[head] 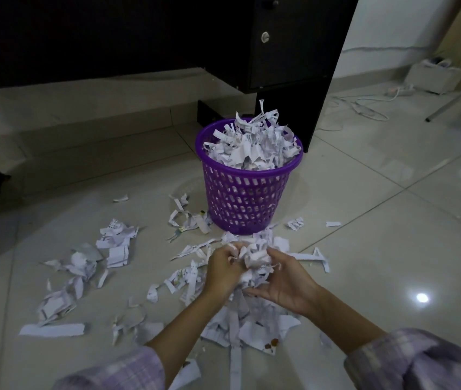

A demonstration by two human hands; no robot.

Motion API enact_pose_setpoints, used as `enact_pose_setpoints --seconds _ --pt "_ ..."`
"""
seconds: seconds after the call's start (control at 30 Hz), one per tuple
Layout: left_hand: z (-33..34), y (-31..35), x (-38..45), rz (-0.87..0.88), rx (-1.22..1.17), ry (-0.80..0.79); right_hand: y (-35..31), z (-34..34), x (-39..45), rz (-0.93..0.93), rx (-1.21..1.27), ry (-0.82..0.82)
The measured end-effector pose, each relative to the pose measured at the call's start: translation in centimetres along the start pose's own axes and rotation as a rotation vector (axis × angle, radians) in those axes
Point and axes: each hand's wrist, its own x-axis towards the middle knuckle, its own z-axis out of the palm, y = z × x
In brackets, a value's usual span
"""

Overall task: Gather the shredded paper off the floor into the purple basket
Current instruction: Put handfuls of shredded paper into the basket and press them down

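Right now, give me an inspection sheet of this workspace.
Surface: glossy tiled floor.
Job's things: purple basket upright, heaped with shreds above its rim; wad of shredded paper held in front of it.
Clutter: loose paper strips scattered left and below the hands.
Grippers: left hand and right hand both grip the wad, fingers curled.
Cables: white cord and power strip far right.
Surroundings: dark desk behind the basket.

You face a glossy tiled floor [378, 209], a dark desk [294, 46] ahead, white cables [364, 108] by the wall.
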Motion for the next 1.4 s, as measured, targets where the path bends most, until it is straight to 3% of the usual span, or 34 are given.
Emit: enact_pose_setpoints --seconds 0.13,0.2,0.33,0.5,0.67,0.83,1.0,1.2,1.4 --pt "0.0 -0.8 0.1 0.223 0.338 -0.057 -0.1 -0.1 0.0 -0.028 -0.112 0.047" --pt "-0.3 -0.6 0.1 0.229 0.350 -0.136 -0.3 -0.7 0.2 -0.072 -0.182 0.094" --pt "-1.5 0.5 -0.1 -0.032 0.044 -0.292 -2.0 -2.3 0.5 -0.169 -0.422 0.228" --pt "-2.4 1.3 0.7 -0.235 -0.016 -0.163 -3.9 -2.3 -0.3 -0.375 -0.729 0.385" --pt "-1.9 2.8 0.3 -0.377 -0.069 -0.207 -3.8 -1.2 -0.2 -0.622 -0.873 0.349" --pt "-0.8 3.8 -0.2 -0.505 -0.622 -0.299 -2.6 -0.4 0.7 -0.651 -0.815 0.305" --pt "-1.0 3.8 0.2 -0.513 -0.701 -0.368 -2.6 -0.7 0.4 -0.836 -1.153 0.259" --pt "-0.4 3.3 0.6 -0.591 -0.675 -0.162 -2.4 -0.4 0.4 -0.810 -1.273 0.202" --pt "-0.6 2.9 1.1 -0.589 -0.760 -0.069 -2.6 -0.1 1.0 -0.720 -1.143 0.189"
